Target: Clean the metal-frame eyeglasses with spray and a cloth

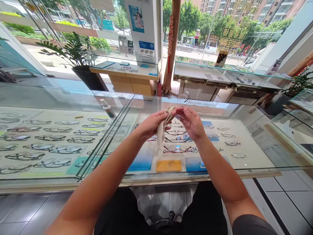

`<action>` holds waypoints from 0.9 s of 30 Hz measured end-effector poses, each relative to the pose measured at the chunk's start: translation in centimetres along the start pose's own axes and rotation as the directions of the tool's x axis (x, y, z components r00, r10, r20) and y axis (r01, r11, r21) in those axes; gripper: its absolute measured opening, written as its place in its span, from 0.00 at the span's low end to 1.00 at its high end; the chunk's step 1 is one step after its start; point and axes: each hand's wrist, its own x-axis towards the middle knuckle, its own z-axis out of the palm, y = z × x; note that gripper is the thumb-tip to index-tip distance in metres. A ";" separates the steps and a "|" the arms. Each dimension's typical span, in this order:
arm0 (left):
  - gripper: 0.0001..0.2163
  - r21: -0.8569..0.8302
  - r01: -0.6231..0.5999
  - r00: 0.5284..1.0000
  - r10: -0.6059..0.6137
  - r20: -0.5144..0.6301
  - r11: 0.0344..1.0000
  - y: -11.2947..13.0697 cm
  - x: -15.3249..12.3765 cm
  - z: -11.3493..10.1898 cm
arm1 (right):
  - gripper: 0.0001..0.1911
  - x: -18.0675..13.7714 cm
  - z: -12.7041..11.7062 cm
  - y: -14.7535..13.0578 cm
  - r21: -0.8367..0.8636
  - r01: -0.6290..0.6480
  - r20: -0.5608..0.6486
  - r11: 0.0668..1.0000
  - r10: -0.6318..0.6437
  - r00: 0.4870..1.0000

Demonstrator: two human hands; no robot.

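Both hands are raised close together over the glass display counter (144, 178). My left hand (153, 124) is closed on a beige cloth (161, 132), which hangs down from its fingers. In my right hand (195, 125) is a pair of thin-framed eyeglasses (180, 114), pinched between thumb and fingers. One thin round part of the frame sticks up above the fingertips. The cloth and left fingertips meet the eyeglasses near the right fingers; exactly where they touch is hard to see.
Rows of eyeglasses (65, 149) lie under the counter's glass. A white spray bottle (108, 108) stands left of the hands. An orange-yellow flat piece (168, 165) lies near the front edge. Beyond are a potted plant (89, 77), a wooden post (171, 49) and other display cases (202, 74).
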 end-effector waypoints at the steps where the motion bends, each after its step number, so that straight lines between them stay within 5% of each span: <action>1: 0.12 -0.015 0.011 1.000 -0.011 0.006 1.000 0.0 0.1 0.0 | 0.19 -0.1 0.0 -0.2 -0.003 0.015 -0.005 1.000 -0.015 1.000; 10: 0.24 0.142 -0.040 0.990 0.020 0.142 0.989 -0.7 0.6 -0.4 | 0.18 -0.5 0.0 -1.3 -0.007 0.074 -0.047 0.997 -0.074 0.996; 16: 0.27 0.261 -0.114 0.994 0.108 0.036 0.959 -1.4 0.7 -0.9 | 0.18 -0.2 -0.9 -1.5 -0.008 0.112 -0.073 0.994 -0.112 0.991; 27: 0.24 0.249 -0.325 0.945 0.323 0.052 0.912 1.1 0.0 -2.5 | 0.15 0.4 -2.1 -2.3 0.041 0.187 -0.153 0.982 -0.179 0.972</action>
